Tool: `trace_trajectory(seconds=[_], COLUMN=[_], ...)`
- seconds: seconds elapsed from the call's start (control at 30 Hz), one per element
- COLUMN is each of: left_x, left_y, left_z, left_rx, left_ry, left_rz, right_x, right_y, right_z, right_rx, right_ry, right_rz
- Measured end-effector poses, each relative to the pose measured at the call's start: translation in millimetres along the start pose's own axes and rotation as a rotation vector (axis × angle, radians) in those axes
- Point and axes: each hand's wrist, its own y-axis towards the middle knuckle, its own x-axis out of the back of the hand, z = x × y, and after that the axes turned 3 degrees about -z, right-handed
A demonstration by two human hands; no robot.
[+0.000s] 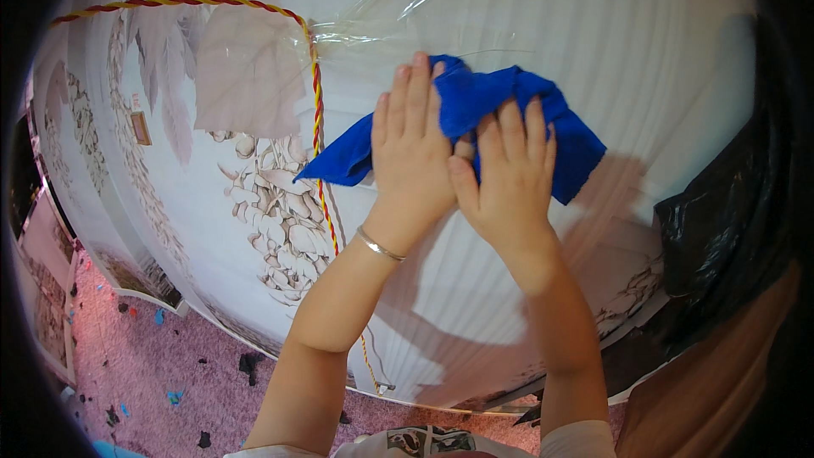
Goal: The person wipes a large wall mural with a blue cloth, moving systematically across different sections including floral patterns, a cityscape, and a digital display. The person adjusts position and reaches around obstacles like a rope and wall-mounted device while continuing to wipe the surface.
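Both my hands lie side by side on a blue cloth [483, 98], over a large white printed sheet or panel [483, 305]. My left hand [413, 140], with a silver bracelet [380, 245] at its wrist, rests flat with fingers nearly straight; its edge covers part of the cloth. My right hand [512, 168] presses on the cloth with fingers slightly spread, and folds of blue fabric lie over some fingertips. Left of my hands, a twisted red and yellow cord [317, 102] runs across the panel. Clear plastic film or tape [356, 35] lies near the cord's bend.
Black plastic sheeting [712, 222] hangs at the right, beside brown fabric [712, 369]. Below the panel's edge is a pinkish carpet [191, 369] with scattered black and blue scraps. A small brown rectangle [140, 128] shows on the panel's left part.
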Motion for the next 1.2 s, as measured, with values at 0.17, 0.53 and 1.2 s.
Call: trace_trajectory(seconds=[0.17,0.53,1.2], left_x=[8.5,-15.4,-26.9], left_y=[-18.9,33.1,4.2], left_z=[14.9,2.1,-147.4], left_rx=[0.03,0.136,-0.075], left_ry=[0.044,0.043,-0.092], left_rz=[0.054,-0.159,0.083], right_x=[-2.0,9.3,65.2], right_y=[-15.2,40.9,-41.8], right_z=[1.9,-21.7,-127.6], right_rx=[0.09,0.092,-0.314], right_ry=[0.065,0.135,-0.259], right_rz=[0.061,-0.027,-0.167])
